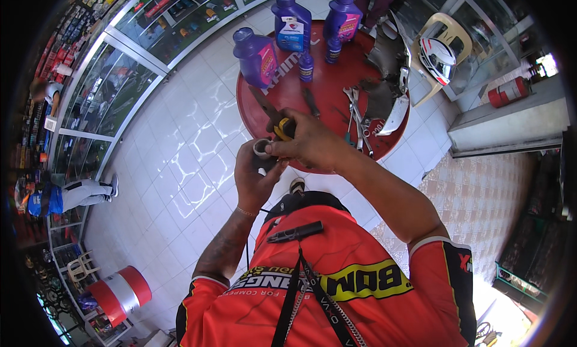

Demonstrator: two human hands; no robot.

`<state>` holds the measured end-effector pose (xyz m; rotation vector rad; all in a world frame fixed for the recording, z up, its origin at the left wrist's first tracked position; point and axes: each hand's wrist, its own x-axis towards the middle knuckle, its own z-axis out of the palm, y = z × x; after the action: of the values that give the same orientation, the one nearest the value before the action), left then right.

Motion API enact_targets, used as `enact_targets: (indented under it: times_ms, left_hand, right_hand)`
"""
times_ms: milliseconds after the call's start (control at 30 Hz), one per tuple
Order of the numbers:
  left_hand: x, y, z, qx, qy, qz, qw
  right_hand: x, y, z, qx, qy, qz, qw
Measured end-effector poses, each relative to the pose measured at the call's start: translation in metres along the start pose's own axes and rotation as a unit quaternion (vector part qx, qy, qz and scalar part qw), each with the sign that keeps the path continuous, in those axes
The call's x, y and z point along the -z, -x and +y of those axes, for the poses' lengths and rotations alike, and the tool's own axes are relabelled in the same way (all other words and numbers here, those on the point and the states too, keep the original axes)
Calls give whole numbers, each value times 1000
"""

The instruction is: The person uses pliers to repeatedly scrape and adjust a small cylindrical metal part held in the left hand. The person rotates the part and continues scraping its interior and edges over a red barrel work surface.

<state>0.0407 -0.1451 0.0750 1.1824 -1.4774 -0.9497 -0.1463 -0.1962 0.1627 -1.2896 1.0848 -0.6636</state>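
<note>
My left hand (253,180) holds a small round metal ring (262,141) upright between its fingers, just off the near edge of the round red table (255,115). My right hand (312,144) is wrapped round a knife-like tool with a yellow and black handle (282,129). Its flat greyish blade (264,104) points up and left over the table, clear of the ring. The thumb of my right hand rests at the ring's side, so both hands meet there. The tool's exact kind is hard to make out.
Purple bottles (255,58) stand along the table's far side, with smaller ones (306,68) before them. Wrenches (356,115) and a dark-handled tool (311,101) lie nearer. A grey-white vehicle panel (396,109) covers the right side. A helmet (437,61) sits on a chair beyond.
</note>
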Motion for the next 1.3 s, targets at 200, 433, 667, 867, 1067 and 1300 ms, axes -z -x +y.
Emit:
enact_targets:
  times_ms: [200,433,667,867,1067,1300]
  left_hand:
    - [8,-8,2,-4,231,0,973]
    - [27,-17,2,57,367,-40,927]
    - [20,-27,-2,69,360,-29,930]
    - [19,-31,-1,89,343,-74,932]
    - [17,-34,-6,86,338,-61,935]
    - [18,-37,-4,93,366,-43,925]
  right_hand:
    - [-7,4,-43,101,137,-17,985]
    - [-2,33,-8,303,420,156,841]
    - [-11,43,28,113,474,155,859]
    - [-20,42,42,131,530,207,812]
    - [-27,39,47,149,499,236,820]
    - [-32,32,44,145,458,218,850]
